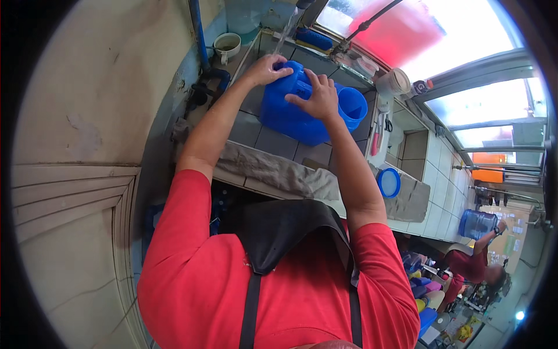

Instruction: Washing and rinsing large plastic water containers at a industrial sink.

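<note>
A blue plastic water jug (296,120) lies in a grey-tiled sink (274,146), its wide round mouth (353,104) facing right. At its far left end, under the running water, my left hand (268,71) grips the edge with curled fingers. My right hand (318,96) lies over the jug's handle area, fingers bent over the far side and thumb spread on the near side. Water (285,32) falls from a tap at the top, close to my left fingers. My hands partly cover the jug's top.
A damp cloth (274,170) drapes the sink's near edge. Left stands a white cup (227,46). To the right are a brush with a red handle (375,141), a blue-rimmed lid (388,183) and a white tub (393,83). Farther right, another person (466,264) handles a clear blue bottle (475,224).
</note>
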